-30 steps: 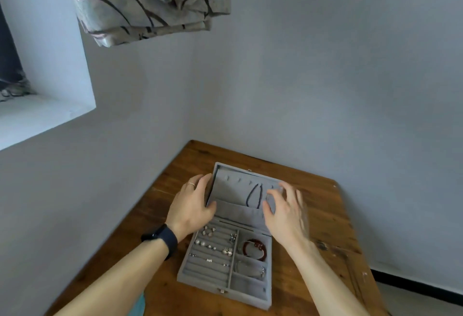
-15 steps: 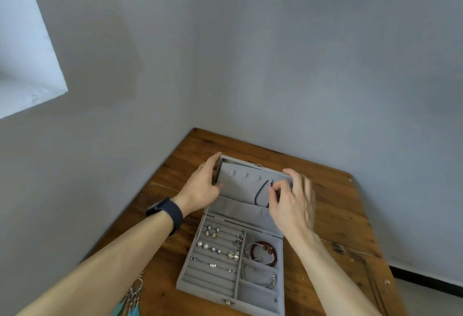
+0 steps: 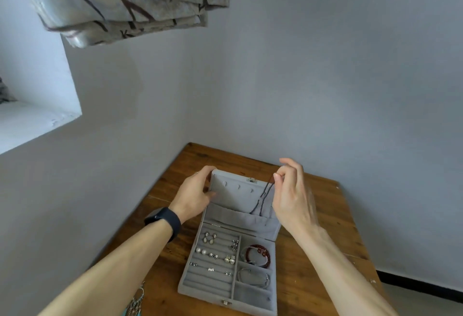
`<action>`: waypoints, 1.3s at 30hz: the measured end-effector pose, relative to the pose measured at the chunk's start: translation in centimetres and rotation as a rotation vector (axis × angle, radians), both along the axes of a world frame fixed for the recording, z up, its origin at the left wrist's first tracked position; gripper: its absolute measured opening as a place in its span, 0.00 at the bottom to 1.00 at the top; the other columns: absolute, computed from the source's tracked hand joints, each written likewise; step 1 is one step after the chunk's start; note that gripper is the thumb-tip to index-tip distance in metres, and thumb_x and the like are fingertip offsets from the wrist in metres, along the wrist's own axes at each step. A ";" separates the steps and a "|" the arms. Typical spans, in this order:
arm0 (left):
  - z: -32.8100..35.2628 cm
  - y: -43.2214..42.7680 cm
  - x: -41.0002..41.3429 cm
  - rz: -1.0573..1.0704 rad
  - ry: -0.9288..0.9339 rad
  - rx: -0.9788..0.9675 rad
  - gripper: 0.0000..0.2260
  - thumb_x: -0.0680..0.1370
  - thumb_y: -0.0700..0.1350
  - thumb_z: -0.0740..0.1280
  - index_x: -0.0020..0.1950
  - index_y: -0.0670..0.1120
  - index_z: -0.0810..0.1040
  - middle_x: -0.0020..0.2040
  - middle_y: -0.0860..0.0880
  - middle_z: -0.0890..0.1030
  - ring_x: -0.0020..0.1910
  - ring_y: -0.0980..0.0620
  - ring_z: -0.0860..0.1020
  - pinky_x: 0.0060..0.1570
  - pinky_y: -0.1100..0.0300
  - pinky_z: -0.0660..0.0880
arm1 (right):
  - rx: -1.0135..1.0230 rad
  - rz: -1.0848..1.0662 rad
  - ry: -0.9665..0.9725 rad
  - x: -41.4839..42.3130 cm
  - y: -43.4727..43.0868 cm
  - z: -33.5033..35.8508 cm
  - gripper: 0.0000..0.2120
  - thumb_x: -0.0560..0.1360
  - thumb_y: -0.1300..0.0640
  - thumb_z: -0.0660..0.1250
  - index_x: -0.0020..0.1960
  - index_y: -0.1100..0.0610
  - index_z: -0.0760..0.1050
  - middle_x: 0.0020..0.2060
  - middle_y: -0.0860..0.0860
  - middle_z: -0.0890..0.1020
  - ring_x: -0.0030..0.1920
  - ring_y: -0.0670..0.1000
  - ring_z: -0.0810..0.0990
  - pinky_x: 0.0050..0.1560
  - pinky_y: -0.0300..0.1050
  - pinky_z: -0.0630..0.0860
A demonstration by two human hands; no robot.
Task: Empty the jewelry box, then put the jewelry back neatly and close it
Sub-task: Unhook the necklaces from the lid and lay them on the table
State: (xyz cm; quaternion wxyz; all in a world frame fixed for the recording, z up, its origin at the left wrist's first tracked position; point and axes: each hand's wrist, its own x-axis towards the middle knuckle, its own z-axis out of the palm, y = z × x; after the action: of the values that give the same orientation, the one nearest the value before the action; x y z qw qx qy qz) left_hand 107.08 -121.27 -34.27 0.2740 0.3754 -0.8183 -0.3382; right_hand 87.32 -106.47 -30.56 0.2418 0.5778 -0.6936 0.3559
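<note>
A grey velvet jewelry box (image 3: 208,288) lies open on the wooden table (image 3: 313,253), its lid (image 3: 238,197) standing up at the back. My left hand (image 3: 193,195) grips the lid's left edge. My right hand (image 3: 290,197) pinches the top of a dark beaded necklace (image 3: 263,197), which hangs down into the lid's pocket. In the tray, several earrings (image 3: 216,255) sit in the ring rows on the left. A red bead bracelet (image 3: 258,253) and a silver bangle (image 3: 254,278) fill two compartments on the right.
The table stands in a corner between two grey walls. A patterned curtain (image 3: 120,2) hangs at the upper left above a window ledge (image 3: 32,125). A black watch (image 3: 165,220) is on my left wrist. Turquoise dangling ornaments (image 3: 135,303) show at the bottom edge.
My right hand has lifted from the lid's face up to its top right corner, drawing the dark necklace upward. My left hand has stayed on the lid's left edge.
</note>
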 end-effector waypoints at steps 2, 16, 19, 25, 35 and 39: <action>0.2 0.2 -0.2 0.007 -0.013 -0.009 0.28 0.78 0.37 0.70 0.75 0.53 0.67 0.69 0.48 0.75 0.64 0.50 0.75 0.61 0.55 0.77 | -0.032 0.036 0.010 0.1 0.5 1.6 0.06 0.82 0.57 0.56 0.51 0.58 0.69 0.60 0.53 0.73 0.43 0.54 0.80 0.42 0.48 0.78; 8.2 5.3 -1.2 -0.101 -0.018 0.026 0.41 0.70 0.50 0.73 0.80 0.55 0.58 0.75 0.48 0.67 0.74 0.46 0.63 0.70 0.51 0.65 | -0.106 0.029 0.041 2.0 4.6 10.6 0.15 0.83 0.48 0.49 0.52 0.56 0.68 0.49 0.51 0.74 0.38 0.54 0.76 0.36 0.51 0.78; 11.3 8.7 -1.7 -0.270 0.001 0.045 0.35 0.70 0.55 0.74 0.76 0.58 0.66 0.67 0.56 0.76 0.68 0.54 0.71 0.68 0.53 0.68 | -0.129 0.033 0.057 2.5 5.8 11.9 0.14 0.83 0.48 0.50 0.52 0.56 0.68 0.49 0.52 0.74 0.38 0.57 0.77 0.36 0.54 0.77; 13.8 14.3 -1.7 -0.372 0.072 -0.072 0.06 0.78 0.49 0.71 0.53 0.49 0.85 0.45 0.56 0.85 0.46 0.63 0.82 0.50 0.69 0.76 | -0.079 0.014 -0.032 3.7 10.0 12.6 0.10 0.84 0.51 0.55 0.54 0.57 0.69 0.48 0.52 0.76 0.39 0.55 0.77 0.39 0.50 0.75; 13.9 19.0 0.6 -0.424 0.309 0.407 0.06 0.81 0.42 0.62 0.48 0.44 0.77 0.47 0.42 0.85 0.46 0.47 0.83 0.48 0.53 0.74 | 0.100 -0.080 -0.433 5.1 18.0 5.5 0.03 0.84 0.51 0.56 0.56 0.50 0.64 0.39 0.46 0.78 0.33 0.47 0.77 0.31 0.44 0.74; 13.8 20.1 0.8 -0.430 0.457 0.642 0.09 0.78 0.39 0.57 0.42 0.44 0.74 0.41 0.43 0.82 0.42 0.47 0.80 0.47 0.52 0.72 | 0.250 -0.118 -0.562 6.5 21.1 -1.4 0.11 0.81 0.46 0.63 0.61 0.46 0.67 0.45 0.40 0.75 0.43 0.40 0.76 0.41 0.36 0.72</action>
State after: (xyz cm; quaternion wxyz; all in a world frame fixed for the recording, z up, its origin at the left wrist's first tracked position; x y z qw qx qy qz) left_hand 107.86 -101.17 -20.44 0.2408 0.1783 -0.6498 -0.6986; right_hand 93.84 -85.42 -31.96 -0.0122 0.4406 -0.8040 0.3991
